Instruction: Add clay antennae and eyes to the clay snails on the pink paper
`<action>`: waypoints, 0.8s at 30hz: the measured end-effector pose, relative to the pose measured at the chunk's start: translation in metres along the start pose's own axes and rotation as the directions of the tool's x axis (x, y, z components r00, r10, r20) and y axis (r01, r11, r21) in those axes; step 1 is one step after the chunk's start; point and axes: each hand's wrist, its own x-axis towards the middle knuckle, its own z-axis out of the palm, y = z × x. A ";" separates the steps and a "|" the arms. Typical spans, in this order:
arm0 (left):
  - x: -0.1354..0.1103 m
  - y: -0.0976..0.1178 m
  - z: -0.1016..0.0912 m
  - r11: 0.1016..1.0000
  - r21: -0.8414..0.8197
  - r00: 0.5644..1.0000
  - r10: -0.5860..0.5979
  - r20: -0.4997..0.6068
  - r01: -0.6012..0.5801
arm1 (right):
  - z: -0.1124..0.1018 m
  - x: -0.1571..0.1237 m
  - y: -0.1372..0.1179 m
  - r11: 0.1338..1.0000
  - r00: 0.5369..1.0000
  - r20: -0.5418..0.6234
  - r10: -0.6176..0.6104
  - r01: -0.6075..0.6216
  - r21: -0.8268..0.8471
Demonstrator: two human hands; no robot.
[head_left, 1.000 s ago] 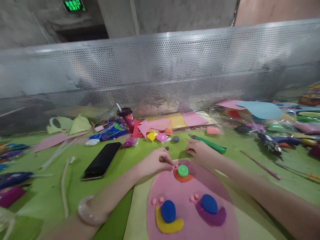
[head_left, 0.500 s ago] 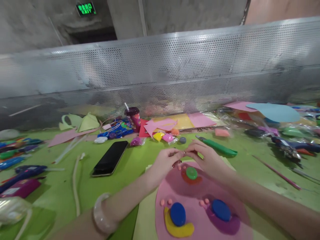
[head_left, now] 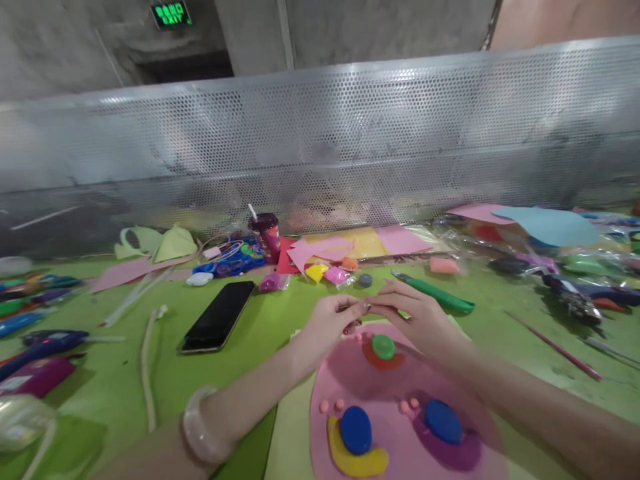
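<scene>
My left hand (head_left: 336, 325) and my right hand (head_left: 413, 313) meet at their fingertips above the top edge of a pink paper shape (head_left: 380, 390). Both are pinched closed; whatever sits between the fingertips is too small to make out. Just below my hands, a green clay disc (head_left: 383, 347) rests on an orange curved piece (head_left: 391, 361). Lower down, one blue disc (head_left: 356, 430) sits on a yellow curved piece (head_left: 363, 463), another blue disc (head_left: 443, 421) on a purple one (head_left: 453, 452). Small pink balls (head_left: 340, 405) lie beside each. Pale paper (head_left: 290, 427) is underneath.
A black phone (head_left: 219, 316) lies left of my hands. Behind them are a lidded cup (head_left: 266, 237), wrapped clay packets (head_left: 336, 274) and a green utility knife (head_left: 440, 295). A pink stick (head_left: 555, 345) is at right, glue guns (head_left: 47, 347) at far left. A perforated metal panel (head_left: 320, 147) borders the table.
My hands stay pinched together in nearly the same place, with the fingers shifted slightly. The clay pieces on the pink shape look unchanged.
</scene>
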 end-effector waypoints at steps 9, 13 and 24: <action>0.002 -0.004 -0.001 0.995 -0.094 0.999 -0.032 0.018 0.034 | -0.001 0.000 0.001 0.999 0.999 0.000 -0.035 0.035 0.026; 0.001 -0.002 0.000 0.990 -0.140 1.000 -0.027 0.008 0.028 | -0.002 0.000 0.000 0.998 0.999 0.013 -0.036 0.036 0.044; 0.001 -0.001 0.000 0.995 -0.099 1.000 0.013 -0.024 -0.015 | -0.003 0.000 -0.004 0.999 1.000 -0.011 -0.009 0.009 0.040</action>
